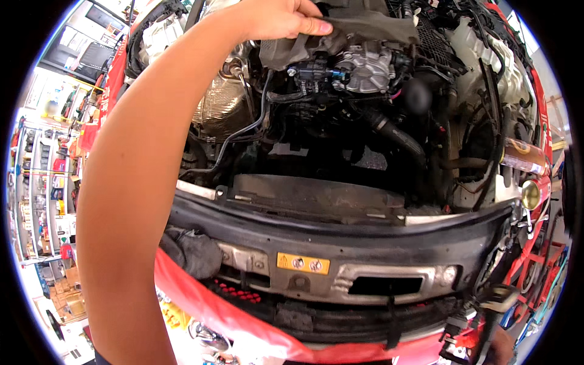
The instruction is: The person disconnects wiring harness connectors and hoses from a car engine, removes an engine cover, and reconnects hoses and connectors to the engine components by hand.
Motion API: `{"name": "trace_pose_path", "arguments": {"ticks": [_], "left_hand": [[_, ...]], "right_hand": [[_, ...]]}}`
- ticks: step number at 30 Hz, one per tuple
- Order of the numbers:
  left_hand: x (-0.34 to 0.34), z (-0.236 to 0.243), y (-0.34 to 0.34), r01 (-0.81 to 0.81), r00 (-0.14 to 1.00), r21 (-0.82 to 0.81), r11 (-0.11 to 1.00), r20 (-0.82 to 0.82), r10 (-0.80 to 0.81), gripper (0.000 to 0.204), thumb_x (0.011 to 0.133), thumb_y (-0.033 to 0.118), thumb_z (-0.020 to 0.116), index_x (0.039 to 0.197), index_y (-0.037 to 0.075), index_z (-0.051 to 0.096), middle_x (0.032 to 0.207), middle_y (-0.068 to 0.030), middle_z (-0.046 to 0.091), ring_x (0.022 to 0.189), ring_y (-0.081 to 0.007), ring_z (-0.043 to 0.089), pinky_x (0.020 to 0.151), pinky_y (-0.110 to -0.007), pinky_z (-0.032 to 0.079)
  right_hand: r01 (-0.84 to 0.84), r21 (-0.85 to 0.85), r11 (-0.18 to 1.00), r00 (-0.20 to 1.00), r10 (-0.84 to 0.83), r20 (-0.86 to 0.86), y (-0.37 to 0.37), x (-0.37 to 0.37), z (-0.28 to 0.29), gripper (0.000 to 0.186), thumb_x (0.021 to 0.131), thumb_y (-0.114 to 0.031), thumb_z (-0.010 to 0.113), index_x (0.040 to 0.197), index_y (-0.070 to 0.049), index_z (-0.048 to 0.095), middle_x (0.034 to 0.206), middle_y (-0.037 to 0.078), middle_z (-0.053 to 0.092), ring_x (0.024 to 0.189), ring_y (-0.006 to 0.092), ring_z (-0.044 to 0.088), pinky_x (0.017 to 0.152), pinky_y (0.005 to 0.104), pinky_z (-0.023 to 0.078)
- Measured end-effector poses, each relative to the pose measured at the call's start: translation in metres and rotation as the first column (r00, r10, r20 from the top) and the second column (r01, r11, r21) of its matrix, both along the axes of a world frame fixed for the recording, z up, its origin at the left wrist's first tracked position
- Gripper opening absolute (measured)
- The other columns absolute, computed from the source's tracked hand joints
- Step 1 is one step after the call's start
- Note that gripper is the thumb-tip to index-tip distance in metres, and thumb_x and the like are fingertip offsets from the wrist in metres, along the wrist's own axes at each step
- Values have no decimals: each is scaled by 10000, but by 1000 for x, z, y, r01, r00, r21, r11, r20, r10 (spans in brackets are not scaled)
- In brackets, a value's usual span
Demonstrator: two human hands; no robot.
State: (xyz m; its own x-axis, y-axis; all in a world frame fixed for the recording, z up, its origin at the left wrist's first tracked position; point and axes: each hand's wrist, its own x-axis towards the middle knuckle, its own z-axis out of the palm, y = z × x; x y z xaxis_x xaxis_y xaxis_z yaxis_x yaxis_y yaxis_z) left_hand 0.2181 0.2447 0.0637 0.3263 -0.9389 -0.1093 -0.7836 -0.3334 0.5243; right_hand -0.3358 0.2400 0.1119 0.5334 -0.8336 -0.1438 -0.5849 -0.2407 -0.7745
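Workshop shelves left, open engine bay (340, 201) ahead.
My left hand (274, 18) pinches a grey cloth (359, 33), seemingly over the engine, far side.

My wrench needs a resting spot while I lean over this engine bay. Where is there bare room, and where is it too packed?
The flat dark panel behind the front crossmember lies bare. The dark gap between that panel and the engine looks open enough for a hand. Around the silver pump, hoses and wiring crowd together, and the left hand holds a grey cloth there.
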Motion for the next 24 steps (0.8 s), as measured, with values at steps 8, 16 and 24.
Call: {"name": "trace_pose_path", "arguments": {"ticks": [8, 16, 24], "left_hand": [[-25, -21, 16, -267, 963, -187, 945, -28, 267, 319, 900, 333, 677, 965, 23, 719, 624, 19, 577, 556, -67, 466, 517, -274, 358], [-34, -23, 18, -82, 970, -254, 964, 201, 136, 370, 884, 374, 665, 979, 19, 707, 744, -119, 676, 708, -192, 625, 694, -342, 485], [-24, -23, 16, -63, 978, -253, 965, 177, 110, 351, 893, 337, 661, 1027, 14, 696, 809, -129, 694, 761, -204, 639, 735, -355, 491]], "right_hand": [[20, -33, 999, 999, -18, 42, 5, -3, -14, 756, 734, -513, 791, 1178, 63, 582, 808, 63, 583, 659, 101, 519, 508, 200, 366], [66, -52, 996, 995, -62, 73, -3, -12, -15, 782, 737, -553, 776, 1170, 69, 582, 780, 38, 568, 627, 88, 502, 498, 190, 323], [2, -96, 995, 1000, 0, 25, -18, -13, -19, 803, 773, -618, 710, 1166, 69, 572, 645, -9, 491, 511, 67, 407, 457, 209, 245]]}}
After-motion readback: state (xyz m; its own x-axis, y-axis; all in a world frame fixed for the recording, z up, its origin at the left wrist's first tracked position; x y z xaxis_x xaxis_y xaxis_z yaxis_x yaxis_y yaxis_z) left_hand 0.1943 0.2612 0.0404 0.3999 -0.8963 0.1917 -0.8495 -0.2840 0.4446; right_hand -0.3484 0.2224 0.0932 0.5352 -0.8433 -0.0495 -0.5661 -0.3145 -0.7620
